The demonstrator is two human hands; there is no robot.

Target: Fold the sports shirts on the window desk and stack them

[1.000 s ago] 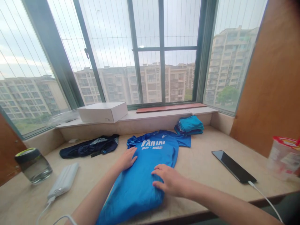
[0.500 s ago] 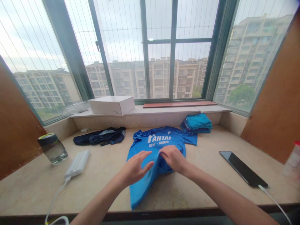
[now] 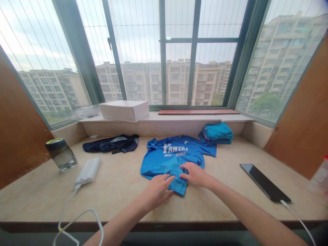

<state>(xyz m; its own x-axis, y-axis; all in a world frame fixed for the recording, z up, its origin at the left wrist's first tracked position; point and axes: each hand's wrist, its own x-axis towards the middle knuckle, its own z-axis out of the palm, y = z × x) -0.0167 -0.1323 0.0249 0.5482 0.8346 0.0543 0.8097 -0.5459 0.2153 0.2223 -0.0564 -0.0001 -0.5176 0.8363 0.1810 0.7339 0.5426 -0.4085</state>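
1. Working with two bare hands at a beige, stone-look counter (image 3: pixel 123 191) below a wide, green-framed glass window (image 3: pixel 176 54).
2. Handling a bright blue, short-sleeved fabric shirt (image 3: pixel 153 164), lying front up near the counter's middle, showing large white lettering (image 3: pixel 175 149) and wearing a folded flap of cloth (image 3: pixel 177 171) across its lower front.
3. Spreading the left hand (image 3: pixel 159 190) open at the flap's lower left, touching the cloth with extended fingertips.
4. Curving the right hand (image 3: pixel 196 175) over the flap's right side, with tips of thumb and forefinger apart; cannot tell whether pinching cloth or only touching it.
5. Facing, behind and right of the shirt, a stack of folded teal and dark blue cloth (image 3: pixel 217 132); nearer, a black rectangular phone (image 3: pixel 265 182) on a white cable (image 3: pixel 298 217).
6. Facing, on the left, a crumpled navy garment (image 3: pixel 110 144), a white, block-shaped power bank (image 3: pixel 88 171) and a clear bottle with a dark lid (image 3: pixel 63 158).
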